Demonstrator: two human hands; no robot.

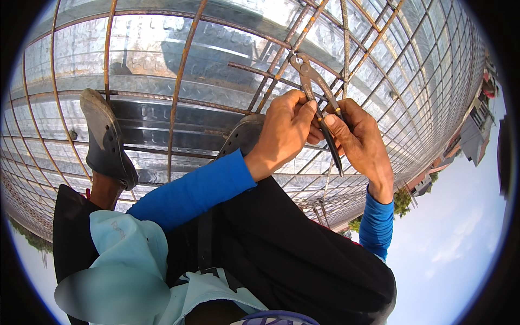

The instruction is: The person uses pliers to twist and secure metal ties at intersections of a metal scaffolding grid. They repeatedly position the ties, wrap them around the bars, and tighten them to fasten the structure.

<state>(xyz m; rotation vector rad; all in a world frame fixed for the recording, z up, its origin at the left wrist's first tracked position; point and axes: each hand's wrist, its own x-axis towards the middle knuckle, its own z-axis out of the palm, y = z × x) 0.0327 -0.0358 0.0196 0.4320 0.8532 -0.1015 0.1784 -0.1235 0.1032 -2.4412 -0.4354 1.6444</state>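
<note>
"Looking past the light teal cloth (129, 238) and our black trousers (260, 233), where do we find our hands?"

"Close together beyond the blue sleeves (195, 187). Our left hand (284, 127) pinches the pincers (320, 82) with thumb and finger; our right hand (360, 138) grips from the other side, thumb along a handle. Some fingers hide behind, so we can't tell their exact hold."

"How do the pincers look?"

"Dull grey metal, two slim arms spread in a narrow V from a rounded head. The handles turn black below a small yellow-orange band, and one sticks out below our fingers. The head lies at a crossing of rusty bars; we can't tell whether it touches them."

"What room do we have?"

"Our right clog (245, 132) sits just beside the left wrist, partly covered, while our left clog (108, 141) is well apart. Between them the mesh (180, 81) leaves wide openings over the ribbed metal sheets (146, 43). Near the pincers the bars crowd together, and one cut bar end (232, 65) juts to their left."

"And the far edge?"

"Rightward the mesh curves away to buildings (476, 132) and open sky (449, 233)."
</note>
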